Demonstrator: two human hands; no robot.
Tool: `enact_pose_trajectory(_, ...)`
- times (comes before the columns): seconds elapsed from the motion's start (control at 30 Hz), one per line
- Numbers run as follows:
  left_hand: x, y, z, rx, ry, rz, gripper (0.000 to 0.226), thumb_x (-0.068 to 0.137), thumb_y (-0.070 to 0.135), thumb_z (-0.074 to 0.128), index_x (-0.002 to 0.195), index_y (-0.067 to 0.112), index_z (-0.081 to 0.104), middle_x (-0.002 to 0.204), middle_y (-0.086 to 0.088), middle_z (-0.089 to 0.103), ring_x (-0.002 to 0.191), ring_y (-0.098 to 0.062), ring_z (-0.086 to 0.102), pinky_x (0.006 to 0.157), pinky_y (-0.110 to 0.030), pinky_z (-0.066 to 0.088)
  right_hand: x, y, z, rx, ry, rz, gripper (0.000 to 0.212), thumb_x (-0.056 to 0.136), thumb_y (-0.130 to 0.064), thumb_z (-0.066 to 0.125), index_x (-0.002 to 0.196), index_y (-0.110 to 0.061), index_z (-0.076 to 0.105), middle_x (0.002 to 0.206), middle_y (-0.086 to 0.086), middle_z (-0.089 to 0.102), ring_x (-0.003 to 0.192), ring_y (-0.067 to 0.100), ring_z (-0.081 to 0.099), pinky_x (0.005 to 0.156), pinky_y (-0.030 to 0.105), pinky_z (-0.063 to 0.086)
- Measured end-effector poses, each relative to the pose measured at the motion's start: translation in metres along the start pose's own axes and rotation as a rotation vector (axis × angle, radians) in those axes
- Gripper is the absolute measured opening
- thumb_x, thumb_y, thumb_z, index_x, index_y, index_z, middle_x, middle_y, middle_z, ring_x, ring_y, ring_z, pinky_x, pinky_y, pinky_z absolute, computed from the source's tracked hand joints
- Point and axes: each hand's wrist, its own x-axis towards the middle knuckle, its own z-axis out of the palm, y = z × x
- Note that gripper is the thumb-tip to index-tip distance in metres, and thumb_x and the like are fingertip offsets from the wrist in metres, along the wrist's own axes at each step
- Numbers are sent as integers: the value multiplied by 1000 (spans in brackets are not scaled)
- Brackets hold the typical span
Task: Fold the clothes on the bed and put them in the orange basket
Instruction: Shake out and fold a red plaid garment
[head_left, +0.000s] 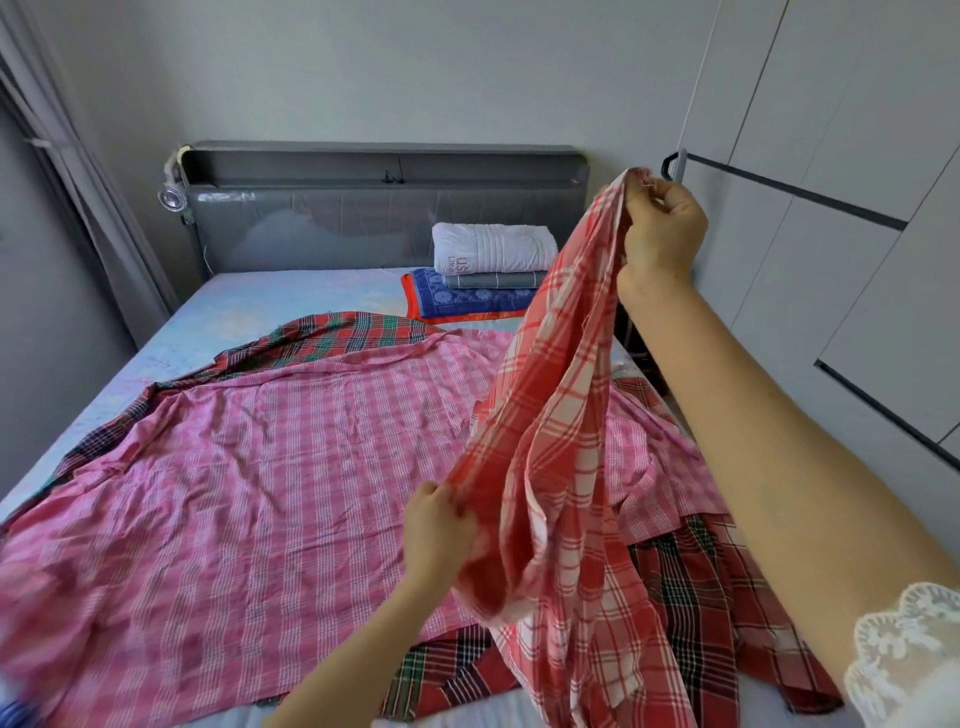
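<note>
Nearest, at the lower right, a white lace sleeve (914, 649) edges the right arm, which stretches forward and upward. The left forearm comes in from the bottom edge, and the left hand (439, 525) sits low over the bed (249, 296). Its grip is closed, fingers curled round a bunched edge of the red-and-white plaid cloth (561, 441).

From that grip the cloth rises in a slack, twisted band to the right hand (662, 228), while its loose end hangs down onto the near right part of the bed. The right hand is held high with its wrist bent. Its grip is narrow, fingertips pinching the cloth's top corner.

Under the lifted cloth a pink checked cloth (260, 467) lies spread flat across the mattress. A dark tartan cloth (691, 597) shows from beneath it at the near right and far left.

Farther back, a folded stack (493, 260) of white, grey and blue pieces rests before the grey headboard (384, 208). A white wardrobe (831, 208) stands to the right.
</note>
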Motion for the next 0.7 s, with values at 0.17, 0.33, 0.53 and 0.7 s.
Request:
enact_pose_trajectory(0.17, 5, -48, -19, 45, -210, -297, 23, 80, 11, 55, 59, 12, 61, 54, 0, 54, 47, -13, 47, 41, -21, 31, 7, -4, -9, 9, 38, -36, 28, 87, -15, 64, 61, -18, 56, 63, -4, 57, 65, 12, 55, 67, 30, 51)
enact_pose_trajectory(0.33, 14, -73, -35, -29, -230, -383, 21, 82, 7, 55, 71, 14, 71, 65, -6, 66, 52, -15, 50, 47, -21, 37, 8, 0, -16, 23, 49, 18, 27, 87, -17, 65, 61, -18, 57, 69, 3, 61, 75, 25, 62, 74, 43, 57)
enact_pose_trajectory(0.53, 12, -80, -36, -635, -229, -774, 28, 74, -22, 51, 55, -2, 52, 55, -10, 51, 45, -20, 47, 37, -19, 43, 6, -4, -20, 45, 61, 15, 25, 88, -17, 63, 64, -16, 57, 66, -1, 57, 70, 18, 57, 69, 32, 54)
enact_pose_trajectory(0.7, 14, -87, -38, -665, -397, -935, 22, 89, -8, 47, 69, 0, 52, 48, -6, 47, 39, -11, 41, 38, -16, 34, 17, -5, -24, -3, 71, -2, 26, 87, -18, 65, 62, -18, 58, 65, -1, 56, 70, 17, 56, 66, 31, 52)
